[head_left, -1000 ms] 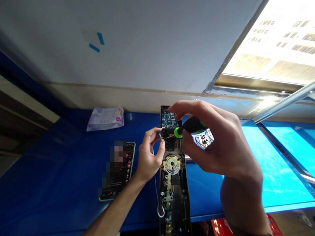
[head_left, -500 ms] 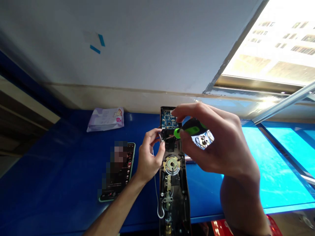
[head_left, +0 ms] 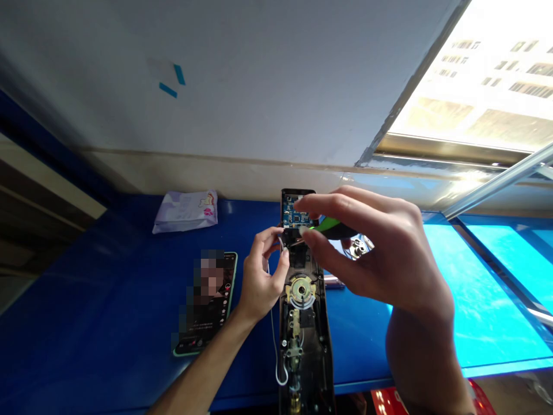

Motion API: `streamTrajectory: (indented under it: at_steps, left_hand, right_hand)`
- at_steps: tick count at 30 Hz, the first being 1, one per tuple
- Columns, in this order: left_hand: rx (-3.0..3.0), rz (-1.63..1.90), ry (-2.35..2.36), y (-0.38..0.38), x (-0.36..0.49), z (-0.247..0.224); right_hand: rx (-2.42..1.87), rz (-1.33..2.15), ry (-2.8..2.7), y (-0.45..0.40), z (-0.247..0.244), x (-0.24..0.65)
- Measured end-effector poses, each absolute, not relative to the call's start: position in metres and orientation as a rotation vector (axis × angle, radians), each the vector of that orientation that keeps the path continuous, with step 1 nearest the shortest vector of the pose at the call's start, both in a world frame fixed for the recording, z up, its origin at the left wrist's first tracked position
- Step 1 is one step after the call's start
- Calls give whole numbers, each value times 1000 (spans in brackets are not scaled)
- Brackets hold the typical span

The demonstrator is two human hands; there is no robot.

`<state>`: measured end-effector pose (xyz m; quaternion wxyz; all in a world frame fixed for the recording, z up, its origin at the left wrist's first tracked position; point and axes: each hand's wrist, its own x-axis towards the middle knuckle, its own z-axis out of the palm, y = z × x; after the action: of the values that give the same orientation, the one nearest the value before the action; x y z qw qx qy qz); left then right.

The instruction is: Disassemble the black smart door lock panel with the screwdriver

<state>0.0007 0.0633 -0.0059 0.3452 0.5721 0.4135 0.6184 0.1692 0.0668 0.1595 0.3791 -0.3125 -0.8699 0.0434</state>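
Note:
A long black housing (head_left: 313, 346) lies lengthwise in front of me, its inside showing. Near its far end sits a blue circuit board (head_left: 294, 218), with a round metal part (head_left: 301, 290) lower down. My left hand (head_left: 264, 276) pinches a thin white cable (head_left: 281, 241) at the housing's left edge; the cable hangs in a loop (head_left: 283, 380) beside it. Over the upper right side, my right hand (head_left: 371, 248) grips a green and black screwdriver (head_left: 337, 229). Its shaft points left into the housing, close to my left fingertips. Exactly what the tip touches is hidden.
A phone (head_left: 211, 305) with a lit screen lies left on the blue table (head_left: 121, 300). A pale purple packet (head_left: 186, 211) rests near the wall. Behind my right hand are small metal parts (head_left: 358, 248). Something red (head_left: 384, 400) stands below the table's front edge.
My right fingers have shifted slightly left along the screwdriver, covering more of its green collar. My left hand stays in place on the white cable.

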Motion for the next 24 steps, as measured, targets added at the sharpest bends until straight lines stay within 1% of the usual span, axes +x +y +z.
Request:
streamTrajectory:
  at_steps: [11,16,24]
  left_hand:
    - [1481,1600,1059,63,0,-5]
    - [1481,1583,1070,64,0,-7]
    - [1493,1600,1066,63,0,-6]
  right_hand:
    - [-793,123,-2214,65,160,169]
    - [-821,60,-2204,68,160,169]
    - [-762,155,-2223,66,160,170]
